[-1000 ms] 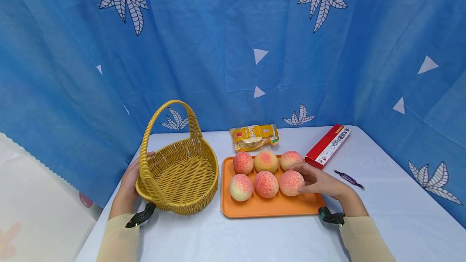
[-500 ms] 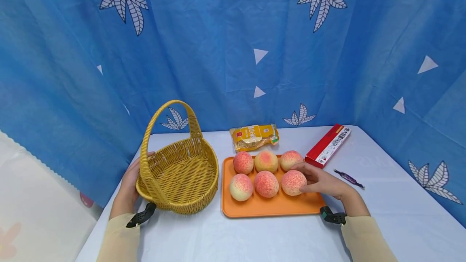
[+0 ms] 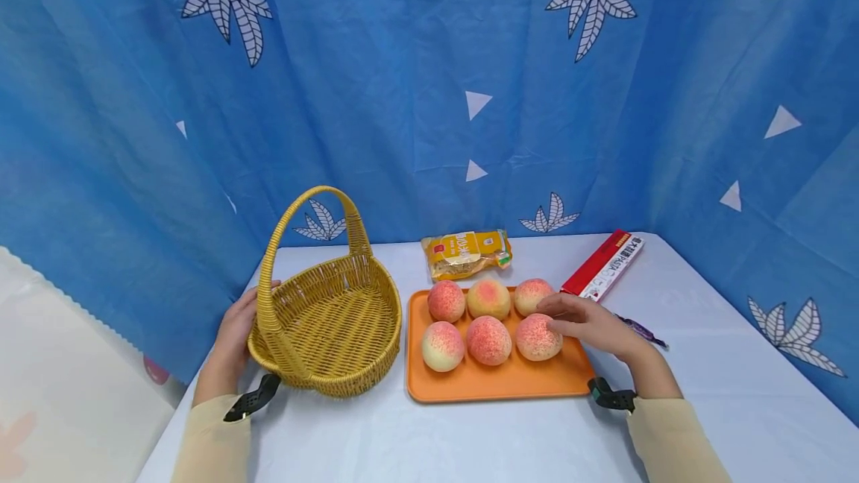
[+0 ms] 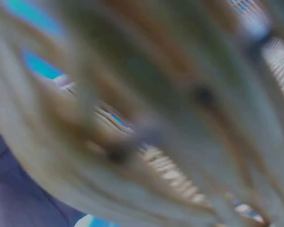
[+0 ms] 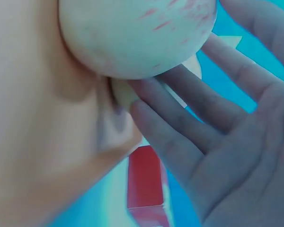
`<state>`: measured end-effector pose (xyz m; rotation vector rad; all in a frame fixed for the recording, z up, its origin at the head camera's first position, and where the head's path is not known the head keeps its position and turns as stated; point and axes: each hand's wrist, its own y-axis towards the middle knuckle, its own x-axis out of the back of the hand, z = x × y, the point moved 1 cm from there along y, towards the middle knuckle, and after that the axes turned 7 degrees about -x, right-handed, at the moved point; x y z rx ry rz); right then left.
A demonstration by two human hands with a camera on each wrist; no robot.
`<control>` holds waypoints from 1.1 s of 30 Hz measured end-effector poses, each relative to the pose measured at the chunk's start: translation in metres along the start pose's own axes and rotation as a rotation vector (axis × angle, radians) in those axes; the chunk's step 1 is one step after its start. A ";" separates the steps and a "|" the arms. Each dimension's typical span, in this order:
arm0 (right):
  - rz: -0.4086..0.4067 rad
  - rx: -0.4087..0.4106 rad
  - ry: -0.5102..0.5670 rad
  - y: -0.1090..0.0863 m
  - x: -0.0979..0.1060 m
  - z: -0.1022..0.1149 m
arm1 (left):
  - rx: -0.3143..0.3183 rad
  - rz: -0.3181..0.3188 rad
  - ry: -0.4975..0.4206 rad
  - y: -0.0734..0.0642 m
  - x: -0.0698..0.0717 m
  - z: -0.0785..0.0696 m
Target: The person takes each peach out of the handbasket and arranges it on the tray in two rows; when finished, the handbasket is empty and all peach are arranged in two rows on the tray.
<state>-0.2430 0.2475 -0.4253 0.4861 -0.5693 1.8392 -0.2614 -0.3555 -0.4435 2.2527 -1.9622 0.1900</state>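
Note:
My left hand (image 3: 236, 325) rests against the outer left side of a yellow woven basket (image 3: 342, 379); the basket partly hides its fingers. Only blurred basket strands (image 4: 146, 71) fill most of the left wrist view. Several peaches, among them a pale one (image 3: 443, 346) and a red one (image 3: 489, 341), sit in two rows on an orange tray (image 3: 463, 390). Beside the front right peach (image 3: 539, 337), my right hand (image 3: 587, 323) holds its fingers spread, the thumb near the peach's upper right. In the right wrist view the peach (image 5: 137, 38) lies right by the extended fingers (image 5: 165, 142); contact is unclear.
Behind the tray lies a yellow food packet (image 3: 466, 253). To its right stands a red and white pasta box (image 3: 604, 263), with a purple wrapped candy (image 3: 642, 330) partly hidden behind the right hand. A blue curtain (image 3: 403, 95) closes off the back and sides.
The front right peach shifted slightly right, staying on the tray. My right thumb has come up off the peach's lower side and the fingers have loosened. The left hand stays at the basket.

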 end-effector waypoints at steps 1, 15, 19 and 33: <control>-0.023 0.007 -0.009 0.000 0.001 0.003 | -0.011 -0.005 0.049 0.000 0.001 -0.001; -0.303 0.108 -0.177 0.013 -0.010 0.054 | -0.208 -0.169 0.281 -0.037 0.008 -0.069; -0.325 0.119 -0.253 0.019 -0.018 0.070 | -0.319 -0.274 0.293 -0.055 0.001 -0.095; -0.402 0.154 -0.481 0.033 -0.036 0.107 | -0.871 -0.502 0.522 -0.098 -0.055 -0.172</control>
